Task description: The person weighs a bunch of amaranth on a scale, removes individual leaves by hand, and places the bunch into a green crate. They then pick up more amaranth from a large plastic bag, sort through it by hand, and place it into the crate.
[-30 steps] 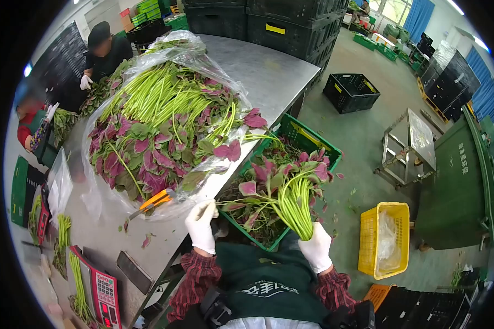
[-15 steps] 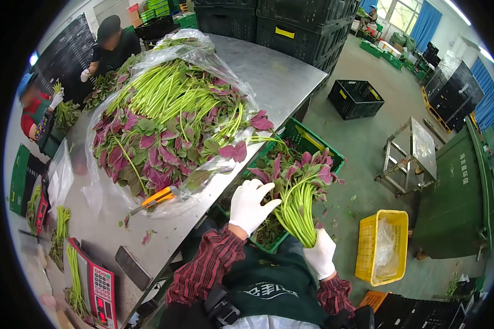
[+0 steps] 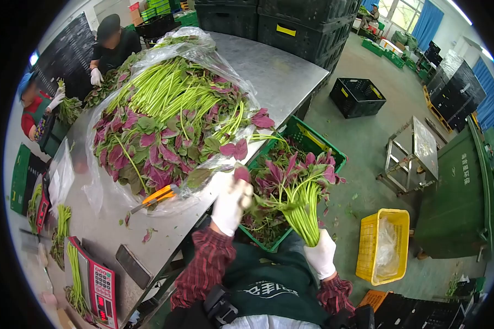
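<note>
My right hand point(image 3: 320, 256), in a white glove, is closed around the lower stems of a bunch of red amaranth point(image 3: 302, 205). The bunch's purple and green leaves point away from me, above a green crate point(image 3: 337, 159) of loose leaves. To its left, my gloved left hand point(image 3: 229, 205) is blurred by motion, with fingers curled. A purple leaf point(image 3: 241, 174) shows at its fingertips. A large heap of amaranth point(image 3: 164, 126) in a clear plastic bag lies on the metal table point(image 3: 247, 60) beyond the left hand.
An orange-handled knife point(image 3: 158, 197), a phone point(image 3: 133, 267) and a red scale point(image 3: 101, 285) with stems on it lie on the table. Black crates point(image 3: 307, 38) are stacked at the back. A yellow basket point(image 3: 362, 257) stands at right. Two co-workers point(image 3: 118, 52) are across the table.
My left hand has moved left, away from the bunch, and its fingers have curled, with a purple leaf now at their tips. The right hand still grips the bunch in nearly the same place.
</note>
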Tool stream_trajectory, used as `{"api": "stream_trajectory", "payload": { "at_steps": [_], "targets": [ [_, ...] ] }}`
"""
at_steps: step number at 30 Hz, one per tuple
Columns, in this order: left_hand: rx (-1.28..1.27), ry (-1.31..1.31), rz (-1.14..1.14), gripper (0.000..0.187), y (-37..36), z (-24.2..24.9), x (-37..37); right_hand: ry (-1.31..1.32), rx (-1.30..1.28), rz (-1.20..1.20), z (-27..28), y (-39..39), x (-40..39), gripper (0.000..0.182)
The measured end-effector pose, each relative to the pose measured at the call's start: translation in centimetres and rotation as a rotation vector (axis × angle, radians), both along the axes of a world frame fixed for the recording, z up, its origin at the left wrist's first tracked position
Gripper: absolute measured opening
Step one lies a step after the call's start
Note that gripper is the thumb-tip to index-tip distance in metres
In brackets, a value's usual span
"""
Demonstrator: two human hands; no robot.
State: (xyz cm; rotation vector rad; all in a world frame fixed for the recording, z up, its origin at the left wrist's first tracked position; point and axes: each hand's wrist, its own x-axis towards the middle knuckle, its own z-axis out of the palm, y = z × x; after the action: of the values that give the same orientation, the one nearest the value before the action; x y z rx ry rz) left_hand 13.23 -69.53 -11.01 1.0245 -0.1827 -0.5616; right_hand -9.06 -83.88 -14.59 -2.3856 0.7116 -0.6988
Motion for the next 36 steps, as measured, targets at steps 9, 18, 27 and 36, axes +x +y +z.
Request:
{"api": "stream_trajectory", "payload": {
  "at_steps": [9, 18, 27, 36],
  "targets": [
    [0.734, -0.719, 0.112, 0.046, 1.6, 0.6, -0.1, -0.106, 1.145, 0.000, 3.8, -0.1, -0.1, 0.025],
    [0.761, -0.989, -0.122, 0.052, 0.5, -1.4, -1.5, -0.018, 1.402, 0.091, 5.4, -0.6, -0.9, 0.029],
    [1.090, -0.926, 0.015, 0.017, 2.6, -3.8, 0.3, -0.090, 1.568, 0.130, 6.0, -1.1, -1.3, 0.031],
    [0.744, -1.392, 0.030, 0.029, -1.8, 1.9, -1.1, 0.030, 1.457, 0.177, 6.4, -0.5, -0.5, 0.033]
  ]
}}
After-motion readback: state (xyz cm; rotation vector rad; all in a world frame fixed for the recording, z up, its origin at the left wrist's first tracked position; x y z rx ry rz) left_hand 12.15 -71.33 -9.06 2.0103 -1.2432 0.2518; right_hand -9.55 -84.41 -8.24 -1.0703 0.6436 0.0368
